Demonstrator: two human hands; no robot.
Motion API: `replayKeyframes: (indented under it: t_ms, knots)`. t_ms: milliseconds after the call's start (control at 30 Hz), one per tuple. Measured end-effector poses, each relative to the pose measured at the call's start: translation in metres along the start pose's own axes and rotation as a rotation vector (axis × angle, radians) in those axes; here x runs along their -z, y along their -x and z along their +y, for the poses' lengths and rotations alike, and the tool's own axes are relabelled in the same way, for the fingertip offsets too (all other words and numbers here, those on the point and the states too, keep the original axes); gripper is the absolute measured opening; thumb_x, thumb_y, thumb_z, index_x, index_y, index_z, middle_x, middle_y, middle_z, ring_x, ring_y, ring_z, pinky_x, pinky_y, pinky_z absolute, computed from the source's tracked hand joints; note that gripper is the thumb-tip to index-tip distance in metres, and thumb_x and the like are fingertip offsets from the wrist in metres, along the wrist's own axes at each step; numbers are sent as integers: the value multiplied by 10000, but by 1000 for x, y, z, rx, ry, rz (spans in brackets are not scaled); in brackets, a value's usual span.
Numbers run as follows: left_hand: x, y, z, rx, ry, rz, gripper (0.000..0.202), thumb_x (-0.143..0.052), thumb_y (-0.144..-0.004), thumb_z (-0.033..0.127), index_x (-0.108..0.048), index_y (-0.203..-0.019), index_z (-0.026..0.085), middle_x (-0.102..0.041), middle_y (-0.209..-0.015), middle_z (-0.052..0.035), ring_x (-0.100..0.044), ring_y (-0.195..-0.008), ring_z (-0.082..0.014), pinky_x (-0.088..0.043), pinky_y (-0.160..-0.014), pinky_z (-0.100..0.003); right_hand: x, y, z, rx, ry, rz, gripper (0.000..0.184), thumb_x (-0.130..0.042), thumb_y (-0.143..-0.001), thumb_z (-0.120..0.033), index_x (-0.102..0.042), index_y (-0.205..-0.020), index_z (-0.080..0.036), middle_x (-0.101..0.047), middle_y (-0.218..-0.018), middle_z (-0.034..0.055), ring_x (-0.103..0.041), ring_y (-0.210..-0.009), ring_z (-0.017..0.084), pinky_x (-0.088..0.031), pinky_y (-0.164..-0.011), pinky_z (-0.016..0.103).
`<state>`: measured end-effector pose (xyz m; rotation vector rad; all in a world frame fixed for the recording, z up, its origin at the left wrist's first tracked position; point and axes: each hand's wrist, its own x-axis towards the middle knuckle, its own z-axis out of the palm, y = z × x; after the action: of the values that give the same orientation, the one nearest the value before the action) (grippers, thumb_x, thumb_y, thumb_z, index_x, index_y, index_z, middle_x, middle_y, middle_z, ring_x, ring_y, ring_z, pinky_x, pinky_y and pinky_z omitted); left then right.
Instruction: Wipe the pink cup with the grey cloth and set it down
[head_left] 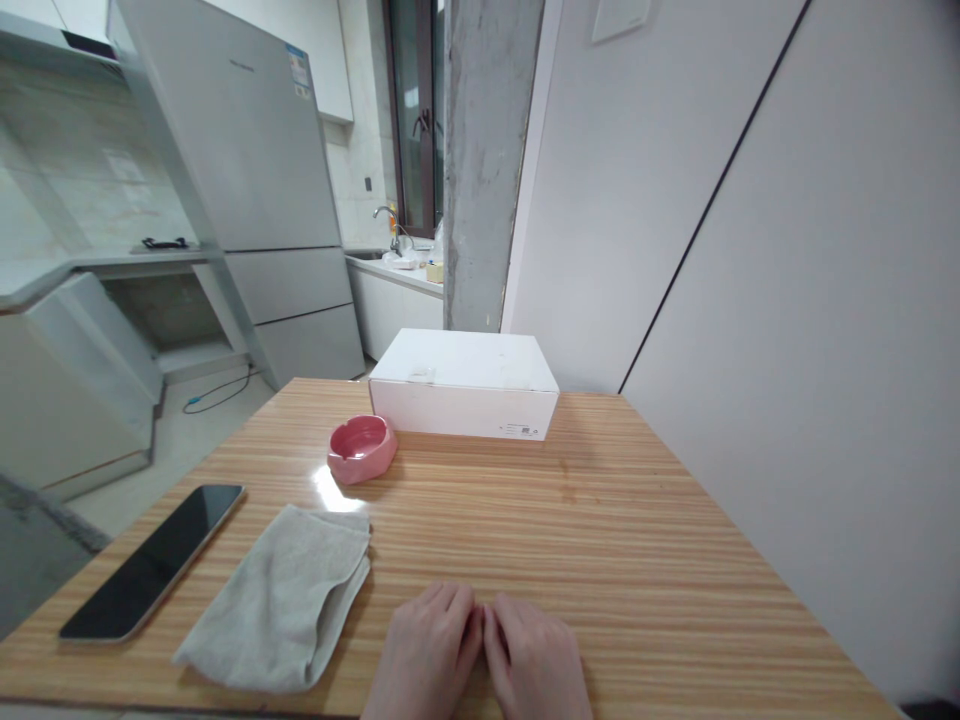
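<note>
Both hands rest side by side at the near edge of the wooden table, backs up, thumb sides touching. My left hand is closed, its fingers curled down out of sight, and nothing shows in it. My right hand lies in the same closed pose, with no object visible in it. Left of my left hand is a folded grey cloth, apart from the fingers. Beyond the cloth stands a pink ashtray with notches in its rim. A smartphone with a dark screen lies farther left.
At the table's far end sits a closed white box, just behind the ashtray. A white wall runs along the right side. Past the table are a grey fridge, a concrete pillar and a counter with a faucet.
</note>
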<state>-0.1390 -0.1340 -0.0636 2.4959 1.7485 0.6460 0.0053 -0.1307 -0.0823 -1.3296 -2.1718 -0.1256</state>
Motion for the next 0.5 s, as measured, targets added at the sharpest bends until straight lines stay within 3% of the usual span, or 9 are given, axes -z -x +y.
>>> replayKeyframes:
  t_ms: [167, 300, 367, 433, 500]
  knots:
    - [-2, 1, 5, 25, 22, -19, 172, -475, -826, 111, -541, -700, 209, -637, -686, -6, -620, -650, -188, -418, -562, -280, 1, -1, 0, 0, -12, -4, 310, -299, -938, -192, -473, -685, -237, -587, -578, -23, -577, -513, 143, -295, -521, 262]
    - [29, -6, 3, 116, 238, -64, 169, -492, -846, 179, -542, -687, 208, -620, -675, 11, -593, -618, -147, -416, -552, -246, 3, -2, -2, 1, -25, 19, 344, -283, -955, -221, -477, -672, -233, -584, -564, -22, -571, -494, 138, -290, -510, 263]
    - [56, -20, -17, 140, 400, -10, 155, -498, -870, 276, -558, -741, 215, -620, -723, 18, -594, -685, -132, -446, -621, -231, 4, -2, -3, -8, -27, 28, 354, -283, -964, -237, -479, -669, -232, -582, -559, -24, -569, -489, 135, -289, -510, 262]
    - [80, -41, -54, 179, 395, 204, 158, -537, -849, 355, -581, -912, 218, -636, -922, -16, -597, -888, -163, -462, -790, -277, 4, -2, -3, -18, -25, 26, 348, -295, -966, -241, -482, -672, -231, -583, -564, -25, -573, -498, 133, -292, -518, 259]
    - [92, -64, -101, 246, 302, 359, 410, -623, -772, 407, -539, -1115, 199, -557, -1187, -78, -506, -1136, -231, -386, -981, -373, 3, -1, -2, -18, -23, 22, 340, -306, -965, -242, -483, -675, -229, -585, -569, -23, -577, -506, 133, -291, -522, 258]
